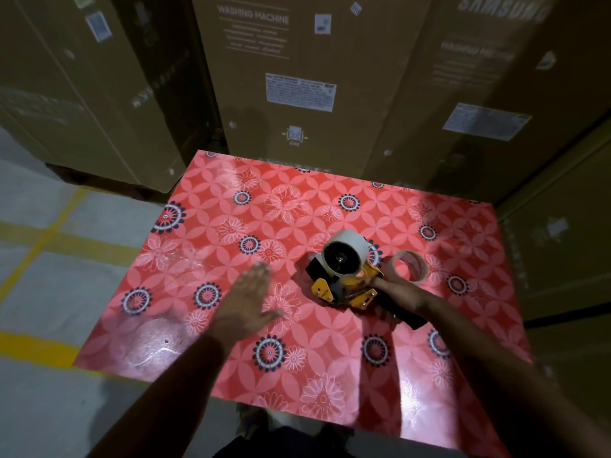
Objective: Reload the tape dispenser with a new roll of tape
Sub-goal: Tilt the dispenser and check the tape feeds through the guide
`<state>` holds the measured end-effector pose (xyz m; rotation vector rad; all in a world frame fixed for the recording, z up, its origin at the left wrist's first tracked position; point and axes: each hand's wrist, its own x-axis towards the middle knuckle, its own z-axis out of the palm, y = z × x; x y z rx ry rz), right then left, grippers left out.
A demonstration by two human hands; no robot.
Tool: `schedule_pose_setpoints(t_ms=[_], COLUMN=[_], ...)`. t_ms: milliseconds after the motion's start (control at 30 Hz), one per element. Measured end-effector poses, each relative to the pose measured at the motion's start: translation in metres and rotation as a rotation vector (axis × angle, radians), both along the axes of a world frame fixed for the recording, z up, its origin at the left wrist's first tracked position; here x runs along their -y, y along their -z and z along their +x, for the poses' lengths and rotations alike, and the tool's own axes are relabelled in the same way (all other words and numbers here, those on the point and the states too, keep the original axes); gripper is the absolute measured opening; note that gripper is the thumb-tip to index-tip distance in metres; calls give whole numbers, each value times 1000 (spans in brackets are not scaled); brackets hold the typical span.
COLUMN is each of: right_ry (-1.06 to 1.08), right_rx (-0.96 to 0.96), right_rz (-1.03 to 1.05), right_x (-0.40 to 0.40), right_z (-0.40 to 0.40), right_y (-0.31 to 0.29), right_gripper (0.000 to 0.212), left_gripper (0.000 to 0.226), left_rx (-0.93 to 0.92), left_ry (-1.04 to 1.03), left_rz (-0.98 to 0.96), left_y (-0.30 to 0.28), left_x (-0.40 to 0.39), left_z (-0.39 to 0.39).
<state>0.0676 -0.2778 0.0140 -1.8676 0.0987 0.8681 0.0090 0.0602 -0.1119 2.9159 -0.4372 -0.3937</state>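
A yellow and black tape dispenser lies on the red flowered table, right of centre. A whitish tape roll sits on its spool. Just to the right, a nearly spent roll stands on the table, mostly bare core with a thin rim. My right hand reaches in from the lower right and grips the dispenser at its frame, by the black handle. My left hand hovers flat and blurred over the table, left of the dispenser, fingers spread, holding nothing.
Tall cardboard washing machine boxes stand right behind the table and along its right side. The grey floor with yellow lines lies to the left. The table's near edge is close to my body.
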Motion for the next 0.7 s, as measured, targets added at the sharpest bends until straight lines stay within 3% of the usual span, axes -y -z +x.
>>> schedule_pose_setpoints(t_ms=[100,200,367,500,700], right_ry=[-161,-408,-908,-798,-832], right_rx=[263,404,876,852,863], right_rz=[-329,-478,-940,-1134,-1218], right_x=[-8,-10,-34,-58,-73], right_z=[0,2,-3,22,22], right_y=[-5,-1,-5,-28,-33], right_gripper=[41,81,80,71,60], left_gripper=[116,121,121,117,118], left_rx=[-47,-89,-73,-121,-154], left_ry=[-91,-80,-95,-93,-98], left_rz=[115,142,171,230,279], left_y=[-4,-2,-1,-7,-10], left_x=[-46,-59,-54,-49,-48], left_z=[0,1,0,2,4])
